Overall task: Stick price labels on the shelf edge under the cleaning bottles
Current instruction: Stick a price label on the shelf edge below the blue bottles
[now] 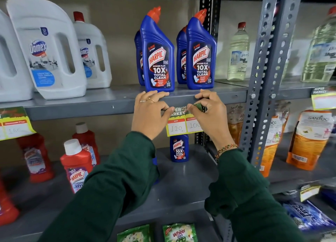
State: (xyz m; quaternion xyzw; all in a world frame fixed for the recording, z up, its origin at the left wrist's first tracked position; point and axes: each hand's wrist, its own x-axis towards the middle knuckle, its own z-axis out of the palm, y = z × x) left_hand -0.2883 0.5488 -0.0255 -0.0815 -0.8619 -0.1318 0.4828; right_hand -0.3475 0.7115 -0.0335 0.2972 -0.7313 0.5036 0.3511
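A yellow and green price label (181,122) reading 120 and 100 hangs on the grey shelf edge (81,111) below two rows of blue Harpic bottles (158,58). My left hand (149,112) presses the label's top left corner with the thumb while its fingers rest on the shelf lip. My right hand (209,112) pinches the label's top right part and holds a small green tape roll (198,106) between thumb and fingers. Part of the label's top strip is hidden by both hands.
White Domex jugs (45,47) stand at the left, with another label (14,122) stuck under them. Red Harpic bottles (76,163) and a small blue bottle (179,148) sit on the lower shelf. A perforated upright post (263,78) rises at the right; beyond it are a third label (323,99) and orange pouches (307,141).
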